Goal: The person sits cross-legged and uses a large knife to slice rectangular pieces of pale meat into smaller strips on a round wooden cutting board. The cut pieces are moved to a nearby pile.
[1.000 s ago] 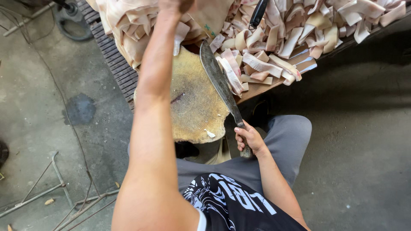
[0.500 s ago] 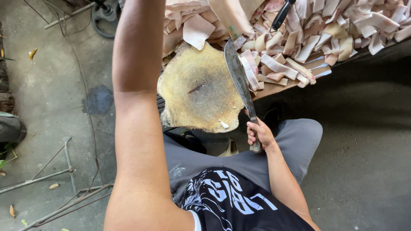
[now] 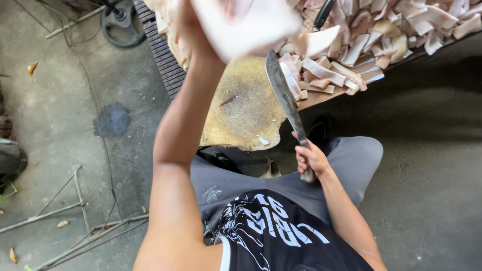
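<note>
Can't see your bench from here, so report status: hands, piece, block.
Left hand raised, gripping a pale blurred piece. Right hand shut on the long knife. Chopping block bare except small scraps.

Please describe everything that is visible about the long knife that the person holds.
The long grey metal knife has a broad, dull, stained blade that widens toward its tip. The right hand closes around its handle, of which only the worn end shows below the fist. The blade points away from the person, slanting over the edge of the round yellowish wooden chopping block, its tip beside the heap of pale cut strips.
</note>
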